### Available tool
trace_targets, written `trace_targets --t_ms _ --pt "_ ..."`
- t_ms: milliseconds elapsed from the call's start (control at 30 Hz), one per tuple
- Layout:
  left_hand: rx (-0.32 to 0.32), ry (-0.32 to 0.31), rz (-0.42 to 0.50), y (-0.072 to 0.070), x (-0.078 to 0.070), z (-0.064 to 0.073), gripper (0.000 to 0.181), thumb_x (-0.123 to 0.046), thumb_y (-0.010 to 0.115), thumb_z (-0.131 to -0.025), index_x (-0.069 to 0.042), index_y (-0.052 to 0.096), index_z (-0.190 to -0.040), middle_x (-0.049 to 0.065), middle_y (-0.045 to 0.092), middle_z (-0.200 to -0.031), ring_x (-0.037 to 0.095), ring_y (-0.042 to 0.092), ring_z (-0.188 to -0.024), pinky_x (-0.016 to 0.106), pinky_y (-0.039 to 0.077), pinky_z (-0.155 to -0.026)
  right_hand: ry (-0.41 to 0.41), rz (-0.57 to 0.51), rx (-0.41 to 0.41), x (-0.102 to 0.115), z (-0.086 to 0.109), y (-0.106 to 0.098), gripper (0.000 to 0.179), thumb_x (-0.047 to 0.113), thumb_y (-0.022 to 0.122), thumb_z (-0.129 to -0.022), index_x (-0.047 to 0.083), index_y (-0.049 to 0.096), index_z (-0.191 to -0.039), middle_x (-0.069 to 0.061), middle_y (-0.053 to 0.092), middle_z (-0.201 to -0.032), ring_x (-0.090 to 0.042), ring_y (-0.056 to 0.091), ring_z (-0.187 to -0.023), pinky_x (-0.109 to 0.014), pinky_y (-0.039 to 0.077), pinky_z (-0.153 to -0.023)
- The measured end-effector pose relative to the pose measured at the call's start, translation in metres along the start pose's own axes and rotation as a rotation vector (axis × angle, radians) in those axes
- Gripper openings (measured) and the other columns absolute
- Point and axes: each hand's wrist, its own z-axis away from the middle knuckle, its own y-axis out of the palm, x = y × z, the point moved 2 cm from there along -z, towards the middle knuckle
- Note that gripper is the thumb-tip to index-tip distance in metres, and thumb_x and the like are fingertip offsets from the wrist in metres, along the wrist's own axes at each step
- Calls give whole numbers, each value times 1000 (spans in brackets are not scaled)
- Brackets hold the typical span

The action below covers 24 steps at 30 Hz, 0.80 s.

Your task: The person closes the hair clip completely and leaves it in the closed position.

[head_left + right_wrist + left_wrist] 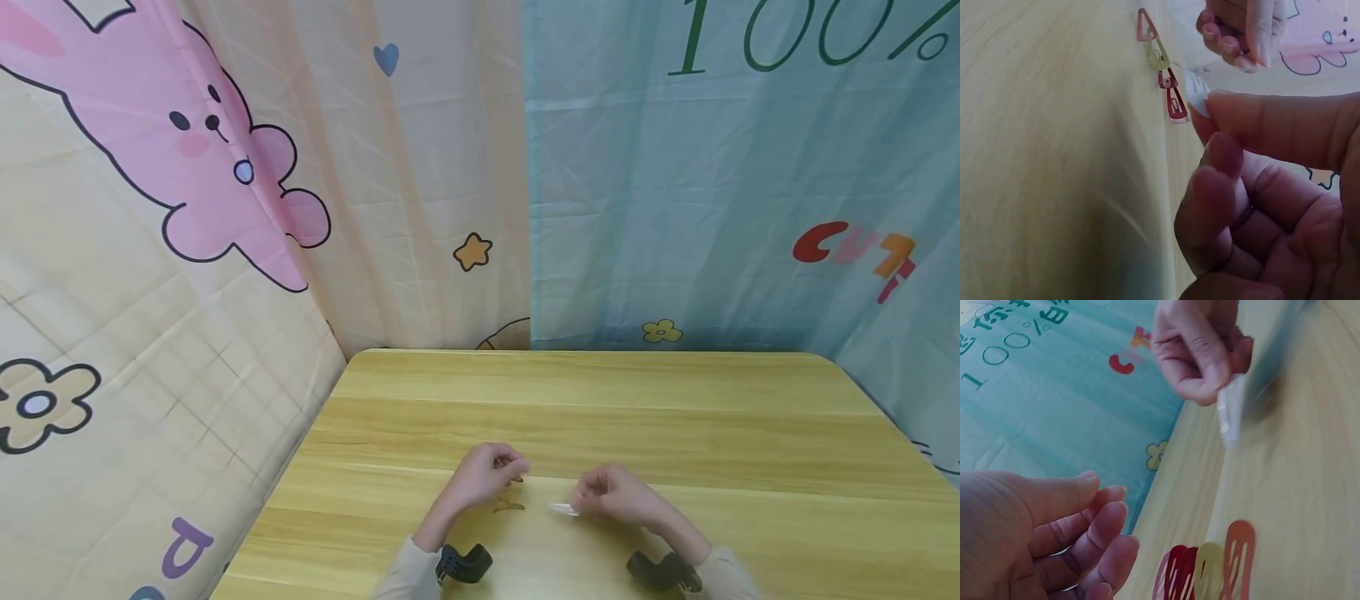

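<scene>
The right hand (615, 493) pinches a white, narrow, slotted hair clip (1230, 419) between thumb and forefinger, gripping it by one end, so most of its length sticks out clear of the fingers; such a hold probably keeps the clip's body free and easy to turn, and the light, thin piece seems to ask for no more than fingertips. The clip is held up off the pale wood-grain bench (600, 400), beside the left hand (486, 477) but apart from it. That left hand is empty as far as the left wrist view shows, its fingers loosely bent and the thumb close to the forefinger, a half-curled pose that would suit handling small flat things. Near it on the bench lies a row of similar slotted clips: a coral-orange clip (1239, 556), a yellow-green clip (1209, 565), two dark red clips (1176, 103) and a pink clip (1160, 575) at the far end. They lie side by side, roughly aligned, which likely keeps each colour visible and separately reachable; whether neighbouring edges touch or overlap I cannot tell.
</scene>
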Motion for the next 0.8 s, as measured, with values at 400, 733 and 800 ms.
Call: trace_targets --t_ms 400,733,800 --pt "-72 -13 -1 -23 14 -2 25 -23 55 -98 -4 70 -95 12 67 -86 20 60 -66 25 44 -51 17 112 -23 -8 1 2 9 11 73 -80 5 67 -77 3 58 -64 -6 48 -54 -22 41 -49" --pt "-85 -44 2 -26 18 -3 24 -21 59 -96 0 69 -94 10 65 -79 19 60 -66 27 47 -55 34 135 -37 -7 1 1 10 14 73 -81 6 67 -78 2 58 -66 -7 48 -54 -22 42 -49" --pt "-85 -56 8 -26 19 -3 24 -22 59 -96 0 69 -94 9 64 -78 21 61 -67 27 47 -56 37 137 -42 -7 1 1 10 13 73 -81 6 67 -78 1 58 -66 -7 48 -54 -22 41 -49"
